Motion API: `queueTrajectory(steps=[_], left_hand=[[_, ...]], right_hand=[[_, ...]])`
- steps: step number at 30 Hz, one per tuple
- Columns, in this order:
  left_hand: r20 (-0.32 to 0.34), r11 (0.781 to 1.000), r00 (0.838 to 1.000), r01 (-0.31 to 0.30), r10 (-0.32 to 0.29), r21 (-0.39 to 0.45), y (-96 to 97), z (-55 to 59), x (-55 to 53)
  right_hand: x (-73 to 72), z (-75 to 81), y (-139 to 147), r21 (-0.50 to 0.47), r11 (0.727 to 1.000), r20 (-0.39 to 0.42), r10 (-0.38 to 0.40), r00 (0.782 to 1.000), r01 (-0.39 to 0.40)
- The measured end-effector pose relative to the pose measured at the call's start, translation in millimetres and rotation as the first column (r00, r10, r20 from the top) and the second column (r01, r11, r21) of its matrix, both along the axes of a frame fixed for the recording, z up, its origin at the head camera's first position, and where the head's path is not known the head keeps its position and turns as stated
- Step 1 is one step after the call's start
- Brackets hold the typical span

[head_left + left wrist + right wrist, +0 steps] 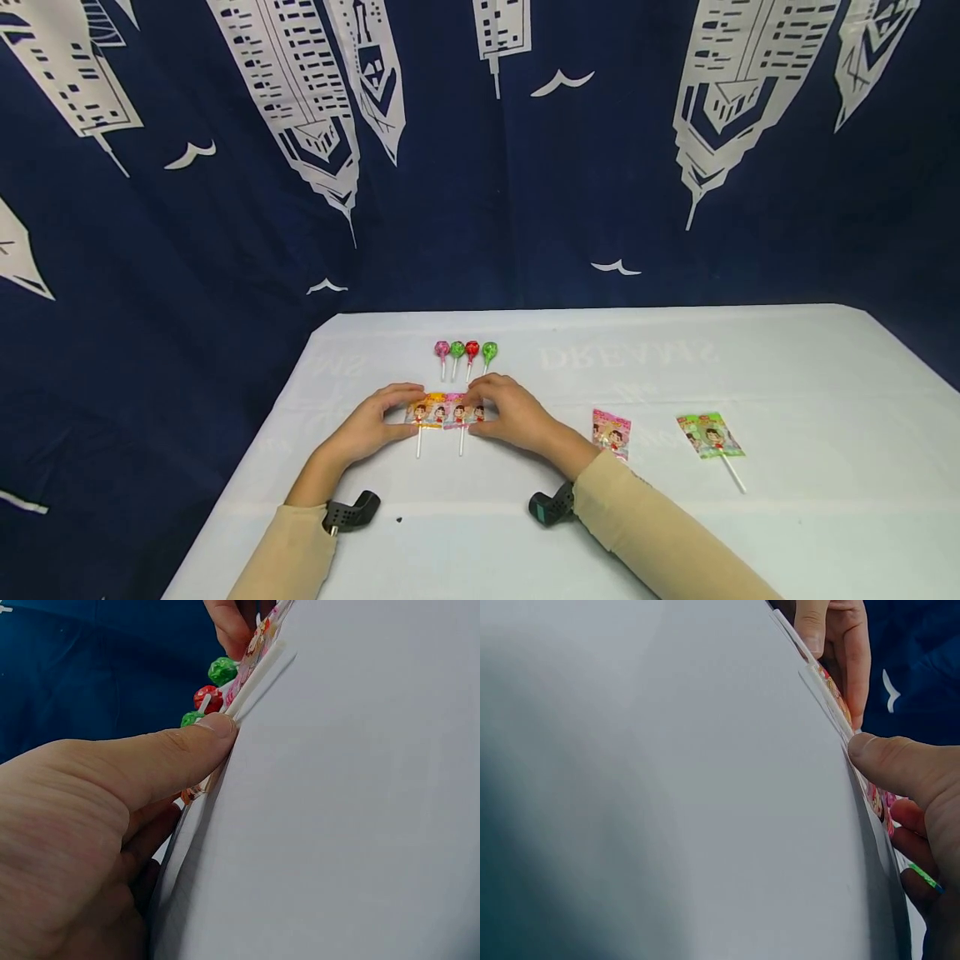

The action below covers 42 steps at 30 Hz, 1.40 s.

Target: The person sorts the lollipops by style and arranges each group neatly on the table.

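Two flat-bagged lollipops lie side by side on the white table, their sticks pointing toward me. My left hand (371, 423) pinches the orange-bagged lollipop (429, 410) by its left side, fingers at the top edge and thumb lower down. The pink-bagged lollipop (456, 412) beside it is pinched by my right hand (517, 417) at its right side. In the right wrist view, the right thumb (881, 759) rests near the white stick (829, 697). Just beyond both hands is a row of ball lollipops: pink (442, 349), green (457, 349), red (472, 348) and another green (490, 352).
Right of my right forearm lies another pink bag (611, 432), partly behind the arm. Farther right is a green-bagged lollipop (711, 435) with its stick angled down right. A dark speck (399, 519) sits on the white table (450, 550). Navy printed cloth (480, 208) hangs behind.
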State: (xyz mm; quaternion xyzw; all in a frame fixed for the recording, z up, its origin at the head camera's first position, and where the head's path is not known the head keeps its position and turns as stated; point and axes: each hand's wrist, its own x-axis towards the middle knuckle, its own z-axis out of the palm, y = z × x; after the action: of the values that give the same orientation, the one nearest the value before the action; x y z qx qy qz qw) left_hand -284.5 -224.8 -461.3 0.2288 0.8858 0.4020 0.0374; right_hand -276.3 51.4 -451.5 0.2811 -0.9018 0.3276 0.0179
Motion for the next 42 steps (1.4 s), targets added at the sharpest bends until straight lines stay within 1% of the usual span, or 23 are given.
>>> queueTrajectory(steps=[8,12,17,22,31,36,42], left_hand=[[-0.016,1.000,1.000,0.022,-0.022,0.003,-0.7,-2.3,-1.8],[-0.024,1.000,0.999,0.022,-0.022,-0.002,-1.4,-2.4,-2.8],[-0.025,1.000,0.999,0.021,-0.021,-0.002,-1.5,-2.6,-3.0],[-0.016,1.000,1.000,0.014,-0.014,-0.010,-1.0,-2.7,-3.3],[0.005,1.000,1.000,0.000,0.000,-0.003,-1.7,-2.3,-1.7],[-0.001,1.000,1.000,0.002,-0.002,-0.005,-2.0,-0.9,-0.9],[-0.009,1.000,1.000,0.014,-0.014,0.005,-1.1,-0.1,-0.9]], right_hand=[[1.2,-0.5,1.5,-0.026,1.000,-0.001,0.017,1.000,-0.017],[2.6,2.8,1.7,-0.014,1.000,-0.029,0.027,0.999,-0.027],[10.2,11.4,2.5,0.012,1.000,-0.077,0.024,0.997,-0.023],[21.8,22.5,9.7,-0.017,0.999,-0.106,0.026,0.994,-0.028],[42.9,30.8,39.4,-0.030,1.000,-0.179,-0.015,0.984,0.009],[55.2,34.4,63.2,-0.039,0.998,-0.211,-0.052,0.976,0.045],[66.0,26.9,95.0,-0.006,0.995,-0.243,-0.101,0.965,0.102]])
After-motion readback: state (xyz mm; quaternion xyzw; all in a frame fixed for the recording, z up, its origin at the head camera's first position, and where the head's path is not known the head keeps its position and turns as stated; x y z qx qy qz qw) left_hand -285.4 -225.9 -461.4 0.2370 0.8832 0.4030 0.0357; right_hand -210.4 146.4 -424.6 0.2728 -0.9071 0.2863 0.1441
